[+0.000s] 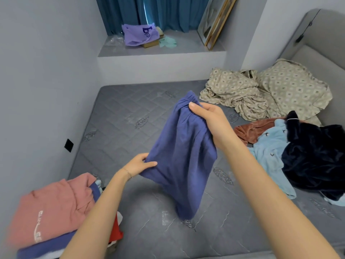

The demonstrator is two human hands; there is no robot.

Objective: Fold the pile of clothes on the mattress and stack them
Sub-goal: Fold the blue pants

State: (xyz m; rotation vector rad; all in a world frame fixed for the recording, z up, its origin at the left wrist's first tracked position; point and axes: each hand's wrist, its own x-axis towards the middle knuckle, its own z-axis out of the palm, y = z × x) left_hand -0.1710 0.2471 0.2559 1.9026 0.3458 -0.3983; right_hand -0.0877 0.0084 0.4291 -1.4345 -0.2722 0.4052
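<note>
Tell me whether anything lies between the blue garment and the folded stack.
Nothing visible lies on the mattress between them. The left hand and right hand hold the garment; only the left forearm crosses the right edge of the stack.

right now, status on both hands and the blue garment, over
Grips: right hand on waistband, left hand on lower edge. The blue garment hangs above the mattress. Neither folded stack nor loose pile in the way.
</note>
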